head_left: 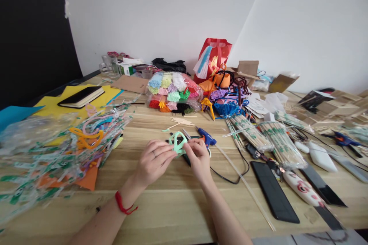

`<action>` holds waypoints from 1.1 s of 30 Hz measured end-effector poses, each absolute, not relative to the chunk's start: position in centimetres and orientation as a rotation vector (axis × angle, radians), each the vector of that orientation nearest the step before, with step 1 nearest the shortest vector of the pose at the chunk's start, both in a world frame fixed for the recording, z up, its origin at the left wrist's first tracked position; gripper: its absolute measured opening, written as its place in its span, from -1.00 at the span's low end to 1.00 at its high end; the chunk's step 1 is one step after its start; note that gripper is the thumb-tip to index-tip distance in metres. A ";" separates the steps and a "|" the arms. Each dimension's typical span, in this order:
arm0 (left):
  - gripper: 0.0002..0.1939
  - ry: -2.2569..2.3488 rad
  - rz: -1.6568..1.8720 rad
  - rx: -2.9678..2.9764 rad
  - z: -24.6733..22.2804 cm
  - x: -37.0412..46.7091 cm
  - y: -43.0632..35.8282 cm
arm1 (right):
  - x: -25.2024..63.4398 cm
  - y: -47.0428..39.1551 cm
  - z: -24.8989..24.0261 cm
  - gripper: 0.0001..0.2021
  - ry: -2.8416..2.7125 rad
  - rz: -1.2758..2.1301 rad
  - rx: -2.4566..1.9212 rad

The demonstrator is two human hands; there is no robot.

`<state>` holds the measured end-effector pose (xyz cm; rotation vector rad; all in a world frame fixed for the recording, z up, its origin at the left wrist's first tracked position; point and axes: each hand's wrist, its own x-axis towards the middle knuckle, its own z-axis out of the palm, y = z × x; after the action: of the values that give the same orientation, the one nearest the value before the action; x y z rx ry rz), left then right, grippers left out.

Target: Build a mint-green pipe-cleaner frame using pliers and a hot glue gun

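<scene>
Between my two hands, above the middle of the wooden table, is a light green looped piece [178,143], bent into several rounded openings. My left hand [155,159], with a ring and a red string bracelet at the wrist, pinches its left side. The fingers of my right hand [198,157] are closed on its right side. Just behind the hands lies a blue glue gun [207,136], its black cable curving to the right. Wooden sticks [182,121] lie a little farther back.
Crumpled wrappers and coloured strips [86,141] pile up at the left. A bag of colourful bundles [172,90] and a red bag [214,59] stand at the back. Packed sticks [281,143] and a black phone [274,191] lie at the right.
</scene>
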<state>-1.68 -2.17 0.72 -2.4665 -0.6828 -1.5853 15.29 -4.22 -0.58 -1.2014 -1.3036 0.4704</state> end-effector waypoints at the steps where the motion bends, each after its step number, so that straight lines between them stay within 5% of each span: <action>1: -0.75 -0.677 -1.581 -2.462 0.7 -1.6 -2.2 | 15.2 -4.1 -0.7 -0.82 -1.289 0.539 -1.189; 16: -0.74 -0.641 -1.614 -2.455 1.0 -1.2 -2.5 | 14.4 -4.2 -1.3 -0.76 -0.984 1.223 -0.971; 33: -0.74 -0.610 -1.628 -2.447 0.7 -1.1 -2.5 | 14.4 -4.4 0.1 -0.77 -1.022 1.275 -0.943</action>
<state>-1.09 -2.48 0.72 -2.4469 -0.6103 -1.6284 14.42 -4.41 0.15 -0.9433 -1.0220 1.2753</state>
